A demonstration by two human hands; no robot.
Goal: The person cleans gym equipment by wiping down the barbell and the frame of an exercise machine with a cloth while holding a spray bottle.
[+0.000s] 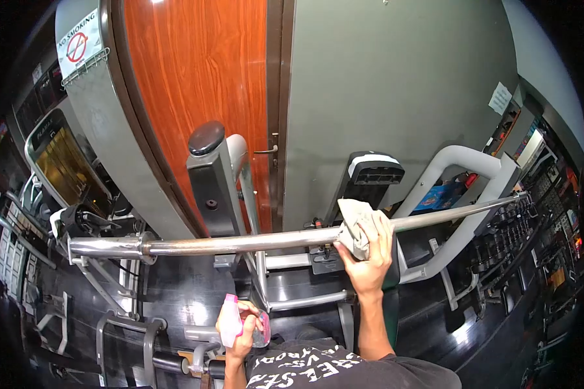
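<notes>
A long metal barbell [259, 243] runs across the view at chest height, its thick sleeve end at the left. My right hand [372, 256] presses a folded pale cloth [352, 223] against the bar near its middle, fingers bent over the cloth. Lower down and to the left, my left hand [243, 327] is wrapped round a spray bottle [230, 330] with a pink and white head. The bottle is apart from the bar, and part of its body is hidden by my fingers.
Grey machine frames [448, 214] stand beyond the bar, with a black-capped post [207, 175] before a wooden door [201, 78]. Dumbbells [493, 246] line a rack at the right. More gym machines [65, 162] fill the left side, over a dark floor.
</notes>
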